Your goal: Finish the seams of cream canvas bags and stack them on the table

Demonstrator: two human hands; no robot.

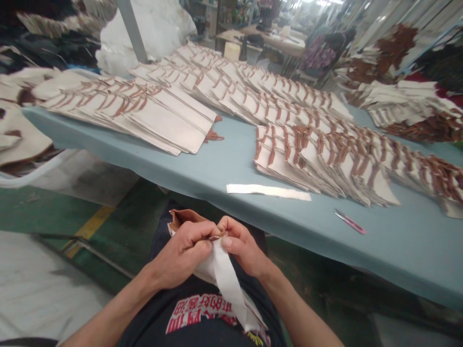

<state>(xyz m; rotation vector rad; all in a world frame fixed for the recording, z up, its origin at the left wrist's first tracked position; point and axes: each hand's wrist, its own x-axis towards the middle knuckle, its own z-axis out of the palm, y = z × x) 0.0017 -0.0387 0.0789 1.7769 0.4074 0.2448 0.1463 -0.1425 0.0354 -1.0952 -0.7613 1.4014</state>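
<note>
Over my lap, a cream piece with a brown inner side (183, 217) is held at its edge by both hands. The fingers of my left hand (186, 253) are closed in a pinch on that edge. Right beside it, thumb and fingertips of my right hand (241, 241) pinch the same edge, where a white strip (228, 282) meets it. From there the strip hangs down across my dark shirt. My fingertips hide the exact spot where strip and edge touch. Much of the piece lies behind my left hand.
On the blue-covered table (202, 180) lie a loose white strip (268, 192) and pink-handled thread snips (350, 222). Overlapping rows of cream-and-brown pieces (166, 120) spread behind them, with more stacks (325, 159) to the right. A white tub (68, 171) stands at left.
</note>
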